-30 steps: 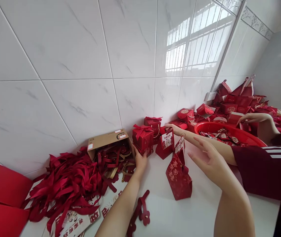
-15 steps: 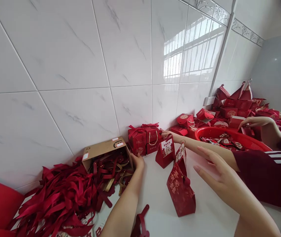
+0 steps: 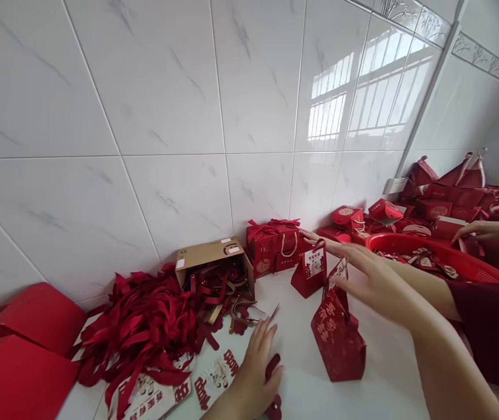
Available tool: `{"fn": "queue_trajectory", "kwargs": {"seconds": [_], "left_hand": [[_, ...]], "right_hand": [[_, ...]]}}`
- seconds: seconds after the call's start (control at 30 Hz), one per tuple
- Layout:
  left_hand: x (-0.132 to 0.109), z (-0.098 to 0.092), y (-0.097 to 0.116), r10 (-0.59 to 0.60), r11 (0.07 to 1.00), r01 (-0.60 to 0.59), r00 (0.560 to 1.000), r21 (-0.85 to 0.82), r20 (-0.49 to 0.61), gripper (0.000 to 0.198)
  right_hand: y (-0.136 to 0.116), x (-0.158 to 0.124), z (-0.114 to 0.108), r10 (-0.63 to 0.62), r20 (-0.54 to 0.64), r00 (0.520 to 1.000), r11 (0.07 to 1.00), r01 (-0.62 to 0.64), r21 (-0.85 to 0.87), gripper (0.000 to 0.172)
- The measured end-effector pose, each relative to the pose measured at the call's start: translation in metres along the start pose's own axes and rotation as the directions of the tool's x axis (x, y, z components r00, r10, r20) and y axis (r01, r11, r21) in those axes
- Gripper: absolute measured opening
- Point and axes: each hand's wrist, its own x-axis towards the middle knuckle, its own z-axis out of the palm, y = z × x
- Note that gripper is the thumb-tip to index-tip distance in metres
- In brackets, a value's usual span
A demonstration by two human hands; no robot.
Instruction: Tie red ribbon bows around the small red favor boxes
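The red paper gift bag (image 3: 339, 344) looks light and crushable, best pinched at its top. The right hand (image 3: 374, 280) hovers spread and empty above it, the left hand (image 3: 255, 367) flat and empty to its left.

The left hand (image 3: 255, 367) lies flat, fingers spread, on the white counter (image 3: 306, 391) in front of the brown cardboard box (image 3: 212, 255) tipped on its side, touching a dark red strap tab (image 3: 271, 368). Right of the box, the right hand (image 3: 374, 280) hovers, fingers loose, just above a red paper gift bag (image 3: 339, 341). Red satin ribbons (image 3: 139, 321) spill left of the box.
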Motion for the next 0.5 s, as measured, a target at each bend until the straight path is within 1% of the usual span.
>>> {"fn": "queue_trajectory", "kwargs": {"seconds": [0.03,0.07,0.1,0.17,0.23,0.3,0.37,0.43,0.5], "left_hand": [[-0.011,-0.002,-0.003,-0.016,1.0,0.016,1.0,0.021,-0.013,0.066],[-0.017,-0.003,-0.004,-0.033,0.999,0.034,0.999,0.032,-0.039,0.063],[-0.02,-0.004,-0.004,-0.04,0.998,0.043,0.997,0.035,-0.06,0.061],[-0.02,-0.005,-0.002,-0.025,0.999,0.027,0.997,0.035,-0.068,0.059],[-0.016,-0.006,0.001,0.007,0.999,-0.006,0.999,0.038,-0.04,0.058],[-0.014,-0.007,0.002,0.028,0.999,-0.028,0.999,0.042,-0.022,0.058],[-0.014,-0.008,0.002,0.05,0.998,-0.049,0.998,0.037,-0.035,0.057],[-0.015,-0.009,0.002,0.061,0.998,-0.06,0.997,0.03,-0.049,0.055],[-0.016,-0.009,0.003,0.058,0.998,-0.056,0.998,0.039,-0.039,0.053]], "right_hand": [[-0.005,0.023,0.005,-0.009,0.102,0.995,0.995,0.019,-0.1,0.059],[-0.011,0.047,0.014,0.026,0.204,0.979,0.981,0.014,-0.194,0.065],[-0.016,0.072,0.025,0.025,0.268,0.963,0.978,0.032,-0.207,0.074],[-0.023,0.114,0.053,0.038,0.35,0.936,0.975,0.042,-0.219,0.095],[-0.022,0.144,0.084,0.106,0.402,0.91,0.965,0.004,-0.262,0.111],[-0.015,0.161,0.11,0.191,0.43,0.883,0.949,-0.054,-0.311,0.124],[-0.005,0.167,0.13,0.244,0.457,0.855,0.939,-0.092,-0.33,0.128],[0.005,0.168,0.143,0.254,0.469,0.846,0.94,-0.101,-0.326,0.12],[0.011,0.166,0.152,0.238,0.451,0.86,0.944,-0.094,-0.318,0.104]]}}
